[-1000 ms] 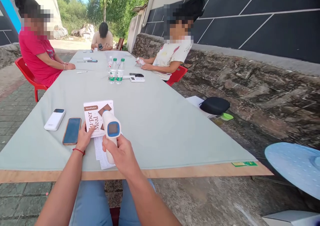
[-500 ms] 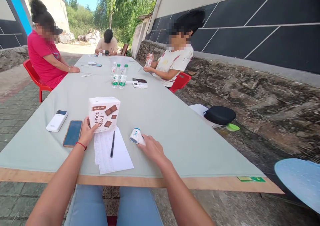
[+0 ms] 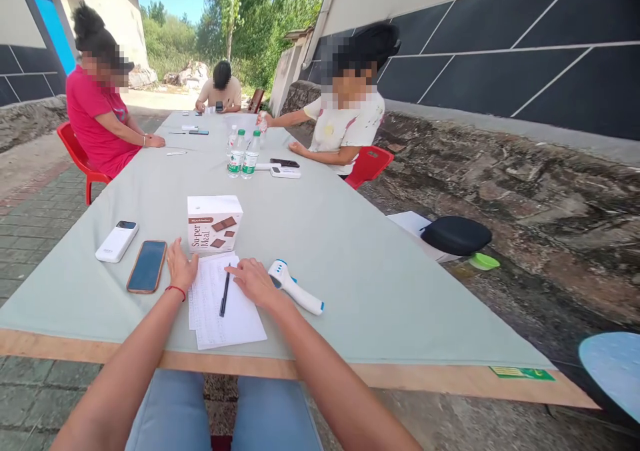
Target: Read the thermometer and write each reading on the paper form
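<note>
My left hand (image 3: 181, 266) rests open at the left edge of the printed paper sheets (image 3: 215, 324), just below the white and brown Su-per Meal box (image 3: 215, 226), which stands upright. A black pen (image 3: 225, 298) lies on the sheets. My right hand (image 3: 254, 280) is over the upper right of the sheets, its fingers stretched out at the pen's top end; whether they touch it I cannot tell. Right beside that hand, a white and blue infrared thermometer (image 3: 299, 290) lies on the cloth.
A phone (image 3: 147, 266) and a white power bank (image 3: 117, 241) lie to the left. Water bottles (image 3: 250, 154) stand mid-table, near another phone and power bank (image 3: 285, 172). Three people sit around the table; the one at right holds a bottle. The wooden table edge (image 3: 350, 373) is near me.
My left hand has let go of the box, which now stands farther back. My right hand has released the thermometer and moved left to the pen. The person at right has stretched out an arm.
</note>
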Motion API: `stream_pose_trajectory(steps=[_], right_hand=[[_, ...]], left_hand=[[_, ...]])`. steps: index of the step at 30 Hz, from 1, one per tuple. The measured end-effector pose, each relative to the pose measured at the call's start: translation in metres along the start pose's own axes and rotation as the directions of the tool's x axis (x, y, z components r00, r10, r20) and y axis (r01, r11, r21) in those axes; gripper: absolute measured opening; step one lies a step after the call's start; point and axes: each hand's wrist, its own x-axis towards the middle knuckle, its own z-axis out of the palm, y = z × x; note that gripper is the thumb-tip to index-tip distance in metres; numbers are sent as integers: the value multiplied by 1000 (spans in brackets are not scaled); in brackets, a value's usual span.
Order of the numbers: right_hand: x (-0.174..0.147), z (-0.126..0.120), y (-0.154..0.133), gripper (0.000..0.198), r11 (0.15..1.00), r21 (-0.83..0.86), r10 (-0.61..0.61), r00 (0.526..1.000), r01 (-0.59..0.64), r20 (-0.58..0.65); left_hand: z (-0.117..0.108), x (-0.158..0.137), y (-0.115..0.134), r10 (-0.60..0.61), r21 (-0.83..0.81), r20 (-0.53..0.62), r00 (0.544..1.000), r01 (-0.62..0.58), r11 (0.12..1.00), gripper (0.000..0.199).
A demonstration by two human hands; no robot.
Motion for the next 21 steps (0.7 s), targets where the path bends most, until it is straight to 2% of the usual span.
stream_pose_trajectory(steps=[1, 3, 5, 7, 9, 12, 14, 15, 16, 17, 19, 20, 21], right_hand=[[8, 1, 0, 31, 999, -24, -36, 999, 37, 30], [16, 0, 3, 26, 988, -76, -131, 988, 137, 82], [14, -4, 8, 22, 958, -115, -249, 961, 262, 118], [3, -8, 15, 22, 920, -140, -347, 927, 365, 139], [-13, -10, 23, 24, 901, -159, -388, 915, 402, 112], [-33, -13, 37, 23, 933, -110, -350, 935, 343, -54], [-37, -11, 42, 19, 969, 72, -215, 950, 237, -224], [-36, -9, 42, 16, 961, 222, -93, 948, 165, -305], [-33, -6, 38, 13, 911, 401, 62, 932, 93, -358], [-29, -2, 32, 12, 813, 582, 224, 904, 33, -364], [-18, 11, 15, 11, 531, 847, 465, 847, -35, -257], [-13, 18, 5, 11, 414, 908, 517, 837, -59, -182], [-9, 25, -5, 11, 345, 935, 548, 827, -83, -129]], left_hand=[[0, -12, -2, 7, 109, 13, 1000, -8, 994, 69], [0, -33, -7, 97, 240, 152, 984, -132, 962, 71], [-1, -46, -11, 167, 271, 297, 940, -251, 929, 68], [-3, -50, -13, 197, 253, 376, 905, -305, 918, 62], [-5, -47, -13, 209, 244, 421, 883, -331, 911, 56], [-8, -43, -6, 226, 310, 494, 840, -412, 857, 51], [-9, -44, 2, 208, 391, 522, 827, -449, 803, 51], [-8, -45, 6, 187, 432, 524, 831, -449, 782, 51], [-8, -47, 10, 159, 470, 519, 840, -436, 768, 51], [-7, -48, 14, 129, 501, 510, 851, -415, 759, 51], [-5, -50, 21, 80, 540, 487, 870, -372, 755, 51], [-4, -51, 24, 64, 550, 476, 877, -353, 756, 50], [-3, -51, 26, 55, 556, 466, 883, -340, 758, 49]])
